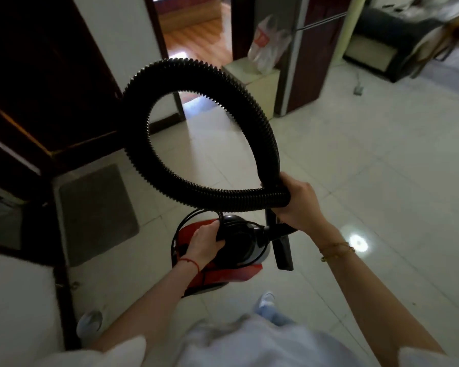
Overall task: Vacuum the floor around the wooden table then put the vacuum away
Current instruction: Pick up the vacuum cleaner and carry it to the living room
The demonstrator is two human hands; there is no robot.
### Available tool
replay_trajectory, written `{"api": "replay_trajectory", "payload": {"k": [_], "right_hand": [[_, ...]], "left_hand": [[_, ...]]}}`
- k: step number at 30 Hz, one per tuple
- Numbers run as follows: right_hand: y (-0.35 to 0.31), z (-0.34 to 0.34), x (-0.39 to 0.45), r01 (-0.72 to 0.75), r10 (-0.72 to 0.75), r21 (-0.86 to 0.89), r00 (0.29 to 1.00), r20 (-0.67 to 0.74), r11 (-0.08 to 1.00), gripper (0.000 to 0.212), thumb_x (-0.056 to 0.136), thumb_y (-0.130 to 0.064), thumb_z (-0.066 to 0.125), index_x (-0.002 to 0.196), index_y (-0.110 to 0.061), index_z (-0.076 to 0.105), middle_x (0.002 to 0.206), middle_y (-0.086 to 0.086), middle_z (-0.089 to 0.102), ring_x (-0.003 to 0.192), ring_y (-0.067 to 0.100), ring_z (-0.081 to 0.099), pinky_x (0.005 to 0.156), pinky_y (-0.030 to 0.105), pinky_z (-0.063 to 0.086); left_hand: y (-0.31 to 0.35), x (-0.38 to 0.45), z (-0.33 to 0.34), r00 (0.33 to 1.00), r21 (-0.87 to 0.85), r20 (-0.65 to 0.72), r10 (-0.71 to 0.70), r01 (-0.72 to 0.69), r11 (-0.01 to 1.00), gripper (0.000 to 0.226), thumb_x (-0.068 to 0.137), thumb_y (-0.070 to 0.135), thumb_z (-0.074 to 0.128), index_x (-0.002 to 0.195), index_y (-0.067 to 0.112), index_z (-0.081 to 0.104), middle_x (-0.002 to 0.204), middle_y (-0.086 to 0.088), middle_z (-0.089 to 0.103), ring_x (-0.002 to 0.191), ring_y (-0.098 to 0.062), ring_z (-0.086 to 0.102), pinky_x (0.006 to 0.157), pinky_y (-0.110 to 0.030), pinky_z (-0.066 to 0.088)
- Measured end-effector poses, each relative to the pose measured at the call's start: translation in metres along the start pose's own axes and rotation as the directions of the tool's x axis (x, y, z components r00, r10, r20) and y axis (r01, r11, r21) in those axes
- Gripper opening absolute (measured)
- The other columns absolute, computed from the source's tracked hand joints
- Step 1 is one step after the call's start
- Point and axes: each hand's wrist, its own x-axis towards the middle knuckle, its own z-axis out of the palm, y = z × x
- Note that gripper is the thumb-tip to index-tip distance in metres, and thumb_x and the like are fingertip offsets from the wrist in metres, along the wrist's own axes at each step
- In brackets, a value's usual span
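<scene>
A red and black canister vacuum (223, 250) hangs low in the centre of the view, lifted above the pale tiled floor (355, 168) just ahead of the person's feet. The left hand (203, 241) grips the black carrying handle on top of the body, fingers curled under it. From the body a thick black ribbed hose (196, 75) rises in one big loop, up toward the far doorway and back down to the right. The right hand (294, 200) holds the hose where the loop crosses itself, fingers wrapped round the gathered hose, and seems also to hold the wand. The floor nozzle (284, 254) hangs below that hand, just right of the body. A thin black cord (174, 241) loops along the left side of the body.

The body looks solid and fairly heavy, so the top handle is the sound place to carry it. The hose is springy and bendable, likely to uncoil or swing if let go, and needs holding at the crossing point as it is now.

To the left a dark wooden door (37, 88) stands open, with a grey mat (96, 215) on the floor below it. Far ahead a doorway shows a wooden floor (196, 35). To the far right stand a small cream cabinet (260, 86) with a plastic bag (268, 43) on it, and a dark sofa (382, 43).
</scene>
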Motion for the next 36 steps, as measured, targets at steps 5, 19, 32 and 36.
{"api": "replay_trajectory", "payload": {"k": [5,19,32,36], "right_hand": [[0.078,-0.063,0.034,-0.064,0.057,-0.065,0.992,-0.108,0.996,0.033,0.071,-0.018,0.068,0.104,-0.021,0.063,0.075,-0.004,0.068,0.067,0.026,0.065,0.062,0.037,0.053],[0.283,-0.177,0.147,-0.296,0.235,-0.146,0.914,-0.331,0.944,0.033,0.071,-0.019,0.064,0.103,-0.028,0.060,0.072,-0.008,0.067,0.058,0.016,0.058,0.058,0.028,0.049],[0.461,-0.273,0.311,-0.462,0.338,-0.187,0.820,-0.462,0.867,0.035,0.071,-0.019,0.063,0.106,-0.024,0.060,0.075,-0.006,0.069,0.062,0.024,0.062,0.059,0.035,0.053],[0.511,-0.302,0.350,-0.498,0.356,-0.170,0.781,-0.513,0.850,0.033,0.071,-0.016,0.065,0.101,-0.025,0.058,0.067,-0.010,0.062,0.055,0.018,0.056,0.055,0.032,0.051]], "left_hand": [[0.082,0.091,0.022,0.991,-0.006,0.080,0.107,-0.107,0.994,0.028,0.082,0.013,0.066,0.109,0.015,0.059,0.100,-0.002,0.068,0.098,-0.022,0.064,0.087,-0.038,0.052],[0.266,0.352,0.084,0.899,0.024,0.252,0.358,-0.376,0.926,0.027,0.077,0.017,0.063,0.103,0.019,0.057,0.094,0.001,0.064,0.090,-0.021,0.062,0.077,-0.033,0.052],[0.437,0.607,0.099,0.763,0.061,0.381,0.522,-0.584,0.809,0.022,0.080,0.015,0.063,0.101,0.014,0.057,0.096,-0.004,0.067,0.090,-0.026,0.064,0.082,-0.040,0.052],[0.486,0.672,0.106,0.735,0.071,0.393,0.552,-0.623,0.779,0.023,0.078,0.014,0.063,0.101,0.014,0.057,0.096,-0.005,0.067,0.090,-0.026,0.063,0.081,-0.039,0.051]]}}
